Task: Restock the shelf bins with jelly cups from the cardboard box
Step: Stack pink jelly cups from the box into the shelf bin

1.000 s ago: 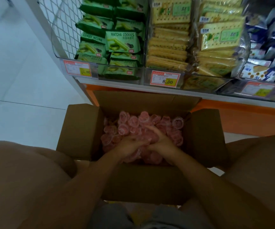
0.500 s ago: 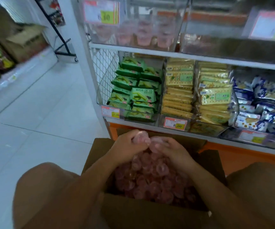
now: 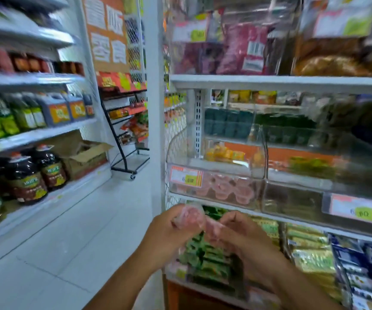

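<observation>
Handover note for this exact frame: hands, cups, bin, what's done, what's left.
Left hand: grips pink jelly cups, held in front of the shelf.
Right hand: beside it, fingers curled round more of the cups.
Clear bin: just above the hands, with a low layer of stocked cups and room above them.
Cardboard box: out of view.
Done: one handful is out of the box and close to the bin.
Left: tip it over the bin rim, then probably more loads.
</observation>
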Tool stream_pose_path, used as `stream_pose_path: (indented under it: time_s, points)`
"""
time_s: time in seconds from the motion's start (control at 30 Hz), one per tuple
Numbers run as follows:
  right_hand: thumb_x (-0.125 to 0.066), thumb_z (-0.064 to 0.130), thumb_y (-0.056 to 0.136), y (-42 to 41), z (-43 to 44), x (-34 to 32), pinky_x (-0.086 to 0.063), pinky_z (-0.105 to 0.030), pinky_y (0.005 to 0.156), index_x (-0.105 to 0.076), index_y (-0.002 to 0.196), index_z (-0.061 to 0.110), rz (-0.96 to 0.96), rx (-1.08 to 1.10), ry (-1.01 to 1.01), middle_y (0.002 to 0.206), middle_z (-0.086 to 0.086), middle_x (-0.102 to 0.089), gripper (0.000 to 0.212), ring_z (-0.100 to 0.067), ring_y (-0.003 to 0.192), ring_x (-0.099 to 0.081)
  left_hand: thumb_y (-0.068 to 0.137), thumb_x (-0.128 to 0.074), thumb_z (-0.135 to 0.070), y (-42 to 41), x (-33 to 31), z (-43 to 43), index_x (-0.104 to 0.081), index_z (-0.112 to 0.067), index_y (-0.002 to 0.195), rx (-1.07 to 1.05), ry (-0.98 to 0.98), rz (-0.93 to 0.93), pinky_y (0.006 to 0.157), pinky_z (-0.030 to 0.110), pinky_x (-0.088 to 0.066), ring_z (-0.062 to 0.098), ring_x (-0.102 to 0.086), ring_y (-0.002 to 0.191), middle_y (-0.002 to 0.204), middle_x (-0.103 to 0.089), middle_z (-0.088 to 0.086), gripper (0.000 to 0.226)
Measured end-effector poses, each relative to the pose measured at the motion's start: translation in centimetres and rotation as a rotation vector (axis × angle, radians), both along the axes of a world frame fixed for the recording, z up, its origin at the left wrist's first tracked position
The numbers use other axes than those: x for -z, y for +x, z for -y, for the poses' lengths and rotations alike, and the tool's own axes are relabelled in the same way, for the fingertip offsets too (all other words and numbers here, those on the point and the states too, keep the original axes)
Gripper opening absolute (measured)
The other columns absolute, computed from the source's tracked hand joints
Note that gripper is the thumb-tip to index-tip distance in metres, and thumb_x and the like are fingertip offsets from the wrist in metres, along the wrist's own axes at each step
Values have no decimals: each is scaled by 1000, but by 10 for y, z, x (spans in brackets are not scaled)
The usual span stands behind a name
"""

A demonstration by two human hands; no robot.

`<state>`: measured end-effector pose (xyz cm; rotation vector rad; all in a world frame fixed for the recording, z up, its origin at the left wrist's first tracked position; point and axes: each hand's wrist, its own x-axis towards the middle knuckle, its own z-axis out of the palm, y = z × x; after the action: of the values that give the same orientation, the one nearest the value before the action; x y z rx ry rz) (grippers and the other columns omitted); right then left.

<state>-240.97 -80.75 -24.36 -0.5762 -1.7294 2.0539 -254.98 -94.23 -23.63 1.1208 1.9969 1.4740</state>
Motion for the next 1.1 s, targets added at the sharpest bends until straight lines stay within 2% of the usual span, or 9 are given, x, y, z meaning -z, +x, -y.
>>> stream_pose_path:
  time_s: [0.1,0.2,0.4,0.6,0.7,0.73,0.8,0.93,1.1]
  points:
    - [-82,24,71,-23,-13,-51,-49,-26,56,-62,86,17,11,32,233,83,-10,-71,26,-18,68,-67,85,-72,-24,-15,-40,0,-66,-33,105,-33,60,-13,45,11,-34,-3,-45,40,50,-58,-20,23]
    - [-77,11,79,-46,-28,-100,-48,-25,52,-61,93,12,2,61,368,77,-8,-68,21,-17,60,-61,83,-74,-28,-35,-67,-5,-70,-34,100,-97,113,-19,51,18,-40,7,-52,46,68,-67,-8,19]
    - [-76,8,80,-130,-87,-140,-61,-33,72,-58,95,9,304,55,603,97,-13,-68,24,-20,70,-68,84,-73,-28,-70,-88,-18,-71,-34,86,-137,182,-62,54,26,-46,10,-57,48,59,-64,-10,7]
    - [-71,14,86,-211,-125,-110,-47,-31,79,-60,116,2,647,-49,984,119,-13,-61,34,-23,96,-58,83,-73,-34,-94,-84,-15,-69,-47,90,-149,142,-81,52,24,-44,15,-55,47,60,-65,-4,15]
    - [-71,12,84,-232,-135,-97,-45,-24,72,-64,101,6,735,-101,951,102,-8,-65,20,-21,93,-61,82,-72,-37,-101,-88,-10,-68,-47,92,-151,145,-86,50,23,-44,18,-52,47,66,-68,-3,15]
    - [-68,8,84,-233,-136,-93,-45,-21,64,-61,88,8,762,-121,914,87,-5,-64,7,-17,81,-62,81,-72,-39,-102,-88,-9,-68,-47,92,-152,141,-86,50,24,-43,18,-52,48,67,-68,-3,14]
    - [-60,0,86,-233,-141,-88,-41,-15,44,-50,72,11,778,-130,739,64,-2,-60,21,-9,50,-60,80,-74,-43,-104,-87,-8,-68,-46,93,-158,130,-81,49,24,-41,18,-54,49,69,-68,3,14]
    - [-68,18,90,-228,-152,-84,-48,-26,51,-62,88,8,740,-166,514,86,-5,-67,12,-13,63,-64,70,-70,-53,-104,-83,-10,-69,-45,97,-129,108,-63,54,29,-44,18,-55,49,73,-68,16,29]
    - [-62,15,92,-225,-159,-81,-56,-41,80,-59,125,7,719,-149,494,126,-7,-57,34,-22,94,-67,64,-68,-58,-98,-86,-14,-70,-42,96,-117,111,-58,58,27,-46,18,-54,49,70,-67,15,35]
